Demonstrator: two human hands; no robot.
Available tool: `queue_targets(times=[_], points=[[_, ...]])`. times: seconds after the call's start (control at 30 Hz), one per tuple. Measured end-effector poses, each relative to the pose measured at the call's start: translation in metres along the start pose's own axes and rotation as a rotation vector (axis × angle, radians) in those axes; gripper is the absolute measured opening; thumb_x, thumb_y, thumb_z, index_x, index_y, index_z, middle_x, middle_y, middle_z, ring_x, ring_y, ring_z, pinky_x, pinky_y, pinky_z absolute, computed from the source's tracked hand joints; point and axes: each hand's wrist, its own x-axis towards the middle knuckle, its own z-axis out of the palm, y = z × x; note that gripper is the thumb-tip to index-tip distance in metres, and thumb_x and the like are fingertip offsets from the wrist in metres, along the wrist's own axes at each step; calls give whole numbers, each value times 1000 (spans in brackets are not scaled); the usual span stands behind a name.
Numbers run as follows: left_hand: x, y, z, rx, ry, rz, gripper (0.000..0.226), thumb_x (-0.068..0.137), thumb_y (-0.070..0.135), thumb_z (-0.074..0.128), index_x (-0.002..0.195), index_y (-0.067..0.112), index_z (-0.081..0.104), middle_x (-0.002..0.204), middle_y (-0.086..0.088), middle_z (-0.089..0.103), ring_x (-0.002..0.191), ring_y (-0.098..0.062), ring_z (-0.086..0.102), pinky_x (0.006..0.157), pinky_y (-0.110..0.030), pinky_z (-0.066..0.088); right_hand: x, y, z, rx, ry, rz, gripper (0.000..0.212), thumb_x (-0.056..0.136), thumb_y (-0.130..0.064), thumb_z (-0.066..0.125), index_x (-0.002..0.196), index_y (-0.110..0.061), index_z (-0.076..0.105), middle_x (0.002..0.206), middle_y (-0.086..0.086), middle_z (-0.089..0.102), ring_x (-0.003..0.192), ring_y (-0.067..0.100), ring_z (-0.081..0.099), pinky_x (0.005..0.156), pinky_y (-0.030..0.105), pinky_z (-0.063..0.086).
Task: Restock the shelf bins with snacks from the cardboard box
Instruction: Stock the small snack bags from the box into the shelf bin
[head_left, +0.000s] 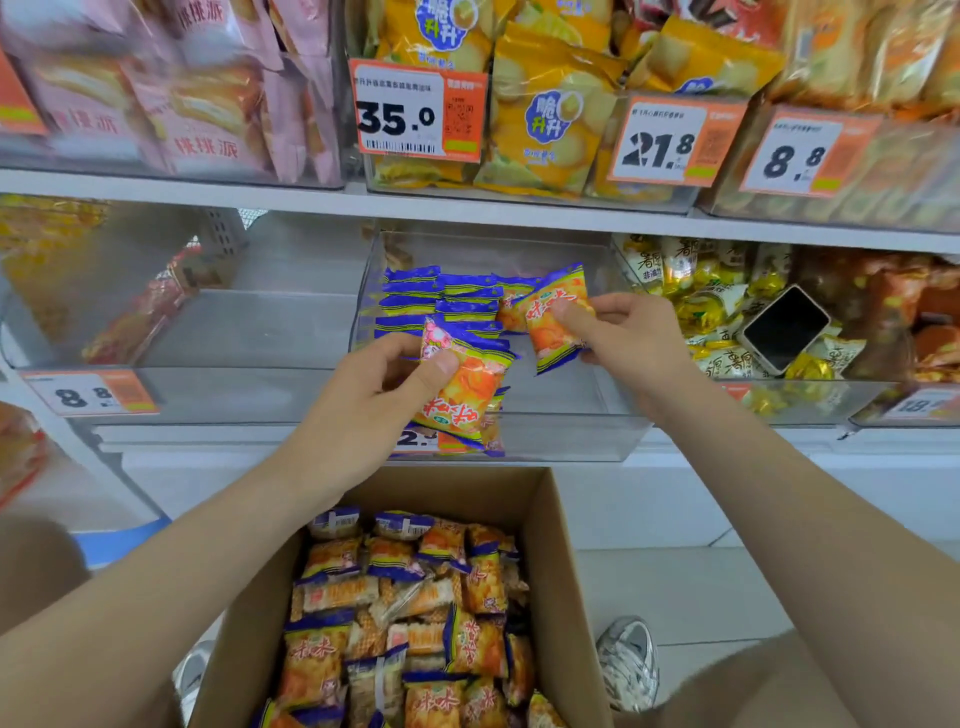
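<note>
**Two Snack Packs Held Over the Clear Bin**

From my screen I see both hands up at the middle shelf. The left hand (374, 384) holds a small orange and yellow snack pack with blue ends (465, 395). The thumb lies across the front of the pack near its top. The other fingers curl behind it. The pack hangs down from the fingers, in front of the front wall of the clear plastic shelf bin (571, 415).

The right hand (631, 343) pinches a second orange snack pack with blue ends (556, 325). The thumb presses on the front and the fingers curl round the back. This pack is tilted and is over the inside of the bin. It is just beside a row of the same packs (441, 301) standing at the back left of the bin.

The brown cardboard box (545, 519) is open below the hands. I see many more snack packs (405, 613) lying in it in a heap.

A dark phone (784, 327) lies on yellow wrapped sweets in the next bin to the right.
</note>
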Motion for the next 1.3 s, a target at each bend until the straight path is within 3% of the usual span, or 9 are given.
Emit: queue_targets(times=[0.07,0.27,0.4,0.57,0.83,1.03,1.13,1.2,1.3], points=[[6,1,1,103,16,39,35,96,52,64,124,31,65,109,9,76,102,-8,72,92,-35,59,24,8,-1,-263,45,-41,43,85,-48,76,76,-6,73,64,8,69,66,20,65,63,39,52],[21,1,11,369,76,112,31,94,43,71,119,33,57,109,25,62,103,17,57,77,2,41,77,20,19,-663,-89,18,39,91,-36,69,64,-10,56,63,5,56,65,23,56,51,27,36],[36,1,16,498,82,193,30,92,52,67,115,32,66,103,22,65,102,7,58,82,-6,41,106,28,39,-497,-81,114,15,92,-26,71,88,-12,69,91,9,67,89,27,66,70,27,43],[50,-4,22,630,36,218,46,90,59,67,129,34,66,116,13,60,111,-8,57,97,-33,47,127,46,63,-560,-99,207,29,86,-29,77,107,-10,71,102,8,73,92,24,70,72,29,50],[50,-5,16,581,31,204,43,81,58,80,117,38,67,107,24,63,106,1,58,90,-25,43,128,55,62,-659,-175,161,36,78,-35,88,101,-12,72,98,8,75,87,22,73,79,35,62],[46,-1,17,636,-81,170,52,78,54,82,124,41,60,115,21,59,108,-3,56,86,-22,48,95,23,46,-908,-219,-61,21,100,-29,65,106,-13,54,111,17,62,100,35,67,81,38,54],[46,2,14,645,-153,131,70,72,43,87,132,46,52,121,18,50,112,-5,51,86,-24,49,72,1,36,-720,-141,-227,34,105,-35,52,98,-6,67,84,12,73,85,34,71,80,38,57],[48,4,11,596,-152,131,78,70,37,90,133,47,46,118,17,52,107,-5,56,80,-22,49,48,-19,29,-415,-291,-270,40,104,-47,56,99,-12,75,85,5,77,84,24,74,84,44,61],[51,6,5,457,-51,138,88,64,36,97,131,42,40,114,14,57,90,-9,64,75,-31,55,11,-40,17,-288,-614,-372,31,92,-43,78,117,-25,77,98,-8,78,96,6,73,81,19,54]])
